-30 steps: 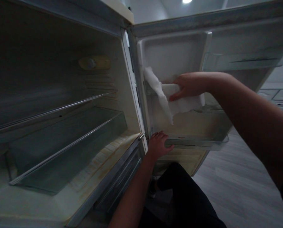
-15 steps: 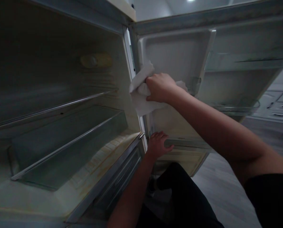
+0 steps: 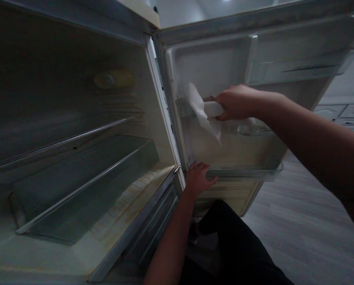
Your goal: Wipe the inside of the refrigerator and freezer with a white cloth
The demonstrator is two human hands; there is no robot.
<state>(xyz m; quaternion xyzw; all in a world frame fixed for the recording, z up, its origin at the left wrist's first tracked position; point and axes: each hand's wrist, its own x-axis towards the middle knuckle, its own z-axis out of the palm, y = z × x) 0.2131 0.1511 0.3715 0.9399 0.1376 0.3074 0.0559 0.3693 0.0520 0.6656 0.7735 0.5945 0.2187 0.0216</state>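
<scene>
A crumpled white paper towel (image 3: 200, 109) is pinched in my right hand (image 3: 238, 102), its loose edge hanging to the left. The hand is in front of the inside of the open fridge door (image 3: 215, 63), level with a middle door shelf (image 3: 185, 107). Lower down, my left hand (image 3: 198, 179) has its fingers spread and holds nothing. It is at the hinge side of the door, beside the lower clear door shelf (image 3: 248, 173); whether its fingertips press on the door I cannot tell.
To the left stands the fridge interior, with a glass shelf edge (image 3: 64, 140), a clear drawer (image 3: 105, 186) and a brown-stained floor (image 3: 129, 202). A metal hinge pin (image 3: 177, 169) sticks up near my left hand. White cabinets (image 3: 351, 114) stand at the far right.
My right hand has moved right with the paper towel, from the hinge gap to over the door's inner panel. My left hand has stayed put. The view has shifted slightly.
</scene>
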